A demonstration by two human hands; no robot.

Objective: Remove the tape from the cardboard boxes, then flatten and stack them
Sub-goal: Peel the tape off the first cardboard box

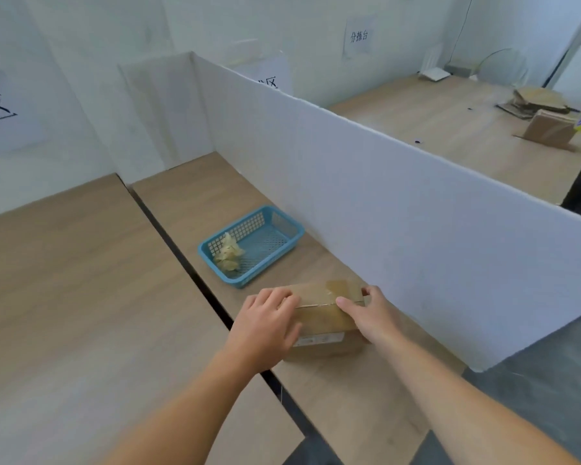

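Cardboard box (326,322): sealed, on the counter (366,391) beside the white divider (383,213), at 5 o'clock from the blue basket (271,260).
Tape (317,305): along the top seam, long axis 9 to 3 o'clock, between the two grips.
Left grip (269,322): curled over the box's 9 o'clock end, steadying it.
Right grip (369,313): fingers hooked round the 3 o'clock end, thumb on the seam, likely nearer for peeling.

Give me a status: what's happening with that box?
Left hand holds cardboard box, left end. Right hand grips right end, thumb on seam. Tape still on. White divider close beside.
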